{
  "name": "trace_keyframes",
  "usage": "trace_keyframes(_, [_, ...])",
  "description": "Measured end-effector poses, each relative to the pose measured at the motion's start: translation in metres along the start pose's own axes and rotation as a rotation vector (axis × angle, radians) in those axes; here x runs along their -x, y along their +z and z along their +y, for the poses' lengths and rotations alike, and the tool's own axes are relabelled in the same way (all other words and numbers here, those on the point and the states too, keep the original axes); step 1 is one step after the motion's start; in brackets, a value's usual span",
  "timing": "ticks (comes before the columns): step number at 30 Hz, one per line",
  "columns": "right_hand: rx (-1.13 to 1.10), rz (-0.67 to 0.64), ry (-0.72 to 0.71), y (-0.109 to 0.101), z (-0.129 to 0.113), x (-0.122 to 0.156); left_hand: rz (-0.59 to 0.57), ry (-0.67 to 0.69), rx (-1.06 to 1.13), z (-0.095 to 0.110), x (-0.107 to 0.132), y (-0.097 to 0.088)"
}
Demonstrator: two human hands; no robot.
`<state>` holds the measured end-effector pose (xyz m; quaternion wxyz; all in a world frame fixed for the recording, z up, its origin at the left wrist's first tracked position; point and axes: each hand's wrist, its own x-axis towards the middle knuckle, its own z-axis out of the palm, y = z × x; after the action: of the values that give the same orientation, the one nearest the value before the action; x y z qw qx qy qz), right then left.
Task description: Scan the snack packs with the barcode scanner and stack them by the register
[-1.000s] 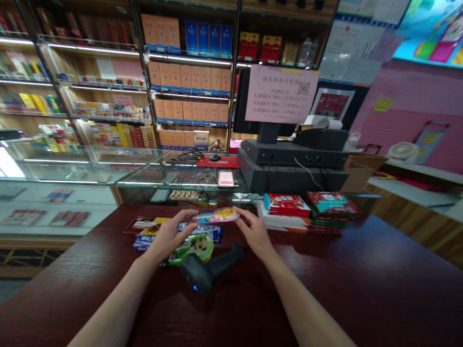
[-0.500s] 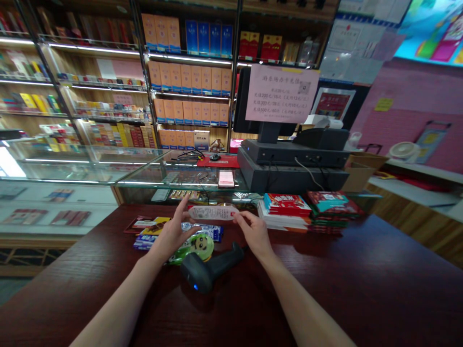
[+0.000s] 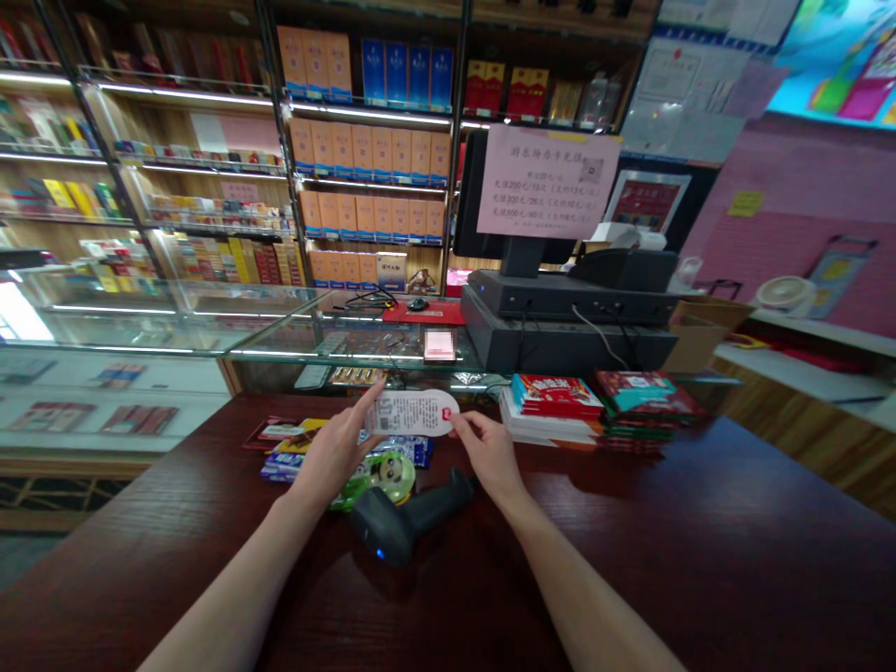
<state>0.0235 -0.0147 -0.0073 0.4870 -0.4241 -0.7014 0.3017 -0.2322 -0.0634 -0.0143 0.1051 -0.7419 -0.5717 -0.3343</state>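
A white rounded-end printed package (image 3: 414, 413), with rows of small text, a barcode and a red mark, is held up over the counter, its printed side towards me. My right hand (image 3: 488, 455) pinches its right end between thumb and fingertips. At the left end my left hand (image 3: 340, 448) has its fingers along the edge and its thumb below. Beneath, a green panda-face package (image 3: 388, 476) lies partly hidden by my left hand. A black barcode scanner (image 3: 406, 518) rests nearest me, its blue light lit.
Blue and yellow snack packets (image 3: 290, 453) lie left of my hands. Stacked red packs (image 3: 556, 397) and darker packs (image 3: 644, 401) stand at the right on the brown counter (image 3: 672, 541). Behind are a glass case (image 3: 336, 341), a cash register (image 3: 560, 322) and stocked shelves.
The package has tilted, so more of its printed face shows. My left hand has come in closer on its left end. The scanner and packets have stayed in place.
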Motion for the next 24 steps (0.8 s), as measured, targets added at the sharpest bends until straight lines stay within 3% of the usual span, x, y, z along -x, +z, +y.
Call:
trace_keyframes(5, [-0.025, -0.042, -0.007, 0.002, 0.010, -0.002, 0.086, 0.058, -0.091, -0.003, -0.002, -0.002])
trace_keyframes(8, [-0.017, 0.007, -0.027, 0.003, 0.015, -0.002, 0.107, 0.044, -0.162, -0.003, -0.002, -0.003])
trace_keyframes(12, [0.039, 0.017, -0.163, -0.001, 0.009, 0.000, 0.140, 0.001, -0.250, -0.005, -0.002, -0.004])
trace_keyframes(14, [0.082, -0.106, -0.275, -0.005, 0.000, 0.002, 0.158, -0.007, -0.283, -0.006, -0.002, -0.006])
trace_keyframes(17, [0.135, -0.411, -0.362, -0.012, -0.014, 0.006, 0.181, -0.014, -0.325, -0.007, -0.001, -0.007])
trace_keyframes(21, [0.205, -0.721, -0.313, -0.015, -0.023, 0.011, 0.201, -0.038, -0.365, -0.010, 0.000, -0.008])
trace_keyframes(24, [0.264, -0.821, -0.302, -0.014, -0.022, 0.015, 0.212, -0.062, -0.384, -0.013, 0.002, -0.008])
